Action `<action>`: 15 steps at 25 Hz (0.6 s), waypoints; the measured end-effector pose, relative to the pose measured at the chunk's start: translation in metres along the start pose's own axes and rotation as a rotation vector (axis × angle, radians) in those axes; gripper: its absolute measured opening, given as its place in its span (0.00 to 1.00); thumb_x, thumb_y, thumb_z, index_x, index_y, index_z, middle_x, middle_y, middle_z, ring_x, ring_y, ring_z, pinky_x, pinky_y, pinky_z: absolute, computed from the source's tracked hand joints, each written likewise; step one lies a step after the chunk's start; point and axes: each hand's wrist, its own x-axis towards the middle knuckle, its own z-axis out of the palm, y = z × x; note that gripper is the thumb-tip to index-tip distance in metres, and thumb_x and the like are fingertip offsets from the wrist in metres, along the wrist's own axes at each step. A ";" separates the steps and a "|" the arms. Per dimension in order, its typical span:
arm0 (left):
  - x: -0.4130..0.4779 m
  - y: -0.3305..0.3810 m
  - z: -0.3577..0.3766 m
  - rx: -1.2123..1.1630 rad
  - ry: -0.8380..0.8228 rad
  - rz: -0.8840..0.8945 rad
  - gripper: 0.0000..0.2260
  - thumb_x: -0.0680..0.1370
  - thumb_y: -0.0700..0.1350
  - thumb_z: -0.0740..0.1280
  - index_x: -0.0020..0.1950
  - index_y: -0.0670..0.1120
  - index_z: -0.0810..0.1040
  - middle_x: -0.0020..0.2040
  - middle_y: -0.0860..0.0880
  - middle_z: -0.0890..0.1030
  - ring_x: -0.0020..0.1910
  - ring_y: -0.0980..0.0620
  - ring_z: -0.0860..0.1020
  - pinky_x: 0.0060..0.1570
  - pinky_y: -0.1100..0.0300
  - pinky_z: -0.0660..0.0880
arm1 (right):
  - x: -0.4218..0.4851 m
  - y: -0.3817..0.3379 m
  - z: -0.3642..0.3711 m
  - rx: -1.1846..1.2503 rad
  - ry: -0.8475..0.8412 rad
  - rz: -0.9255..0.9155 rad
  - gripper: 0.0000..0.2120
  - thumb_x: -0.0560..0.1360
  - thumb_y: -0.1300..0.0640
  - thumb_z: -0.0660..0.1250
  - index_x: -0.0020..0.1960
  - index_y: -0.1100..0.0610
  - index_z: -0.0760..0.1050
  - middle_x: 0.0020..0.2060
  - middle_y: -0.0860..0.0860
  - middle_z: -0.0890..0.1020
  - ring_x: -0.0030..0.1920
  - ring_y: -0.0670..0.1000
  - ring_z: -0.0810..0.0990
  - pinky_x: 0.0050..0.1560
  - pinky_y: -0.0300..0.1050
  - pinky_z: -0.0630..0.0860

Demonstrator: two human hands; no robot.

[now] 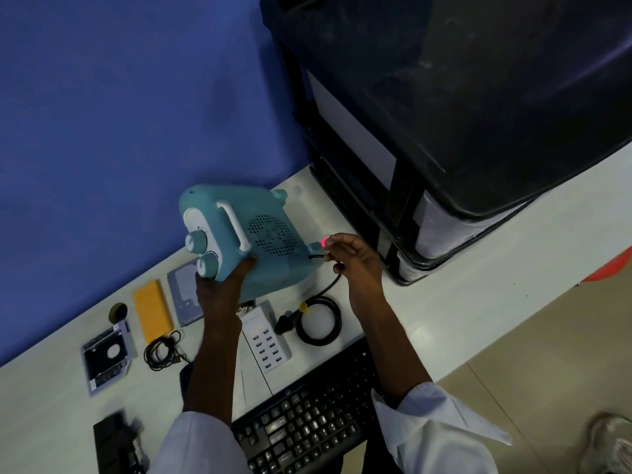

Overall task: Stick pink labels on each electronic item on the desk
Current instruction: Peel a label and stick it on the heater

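Heater: teal rigid plastic fan heater point(253, 241) was tilted above white desk point(444, 268), bulky, probably light. Left hand point(222, 285) clamped its knob-end corner; right hand point(355, 258) fingertips pinched small floppy pink label point(323, 240) beside rear corner.

Dim, soft, wide-angle frame.
Black device point(118, 443) bottom-left smeared by blur; desk point(444, 302) edge bows; pink label point(323, 241) glows.

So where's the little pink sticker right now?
Pinched in the right hand's fingertips, the pink label sits beside the teal heater's right corner foot.
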 end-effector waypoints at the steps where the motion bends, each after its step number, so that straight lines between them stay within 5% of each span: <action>1: 0.000 -0.001 -0.003 -0.036 -0.007 -0.016 0.34 0.64 0.48 0.82 0.67 0.49 0.75 0.60 0.47 0.82 0.56 0.45 0.82 0.47 0.49 0.82 | 0.001 -0.003 0.001 -0.029 -0.020 -0.010 0.04 0.74 0.64 0.71 0.47 0.57 0.81 0.43 0.53 0.87 0.37 0.48 0.80 0.35 0.38 0.69; 3: 0.001 -0.005 -0.015 -0.108 -0.061 -0.068 0.33 0.65 0.50 0.79 0.68 0.48 0.74 0.60 0.46 0.81 0.56 0.45 0.81 0.40 0.53 0.82 | 0.005 -0.012 0.002 -0.094 -0.060 -0.023 0.05 0.74 0.66 0.70 0.46 0.57 0.81 0.42 0.51 0.87 0.38 0.45 0.81 0.36 0.36 0.70; 7: 0.005 -0.025 -0.048 -0.359 -0.266 -0.177 0.19 0.79 0.46 0.65 0.69 0.47 0.71 0.58 0.48 0.83 0.59 0.44 0.80 0.46 0.48 0.83 | 0.011 -0.024 0.002 -0.167 -0.133 0.032 0.08 0.74 0.63 0.70 0.50 0.54 0.84 0.45 0.45 0.87 0.44 0.38 0.81 0.46 0.37 0.71; 10: 0.010 -0.043 -0.069 -0.556 -0.416 -0.244 0.21 0.81 0.45 0.55 0.74 0.43 0.68 0.61 0.44 0.80 0.59 0.44 0.80 0.50 0.47 0.82 | 0.011 -0.029 0.007 -0.083 -0.200 0.110 0.14 0.74 0.63 0.71 0.60 0.58 0.82 0.53 0.46 0.86 0.50 0.38 0.82 0.55 0.38 0.73; 15: 0.015 -0.063 -0.076 -0.749 -0.656 -0.266 0.23 0.79 0.47 0.62 0.72 0.42 0.66 0.65 0.38 0.76 0.62 0.38 0.77 0.49 0.45 0.81 | 0.003 -0.040 0.024 -0.158 -0.328 0.142 0.08 0.73 0.61 0.73 0.51 0.54 0.84 0.55 0.45 0.84 0.60 0.46 0.81 0.64 0.44 0.73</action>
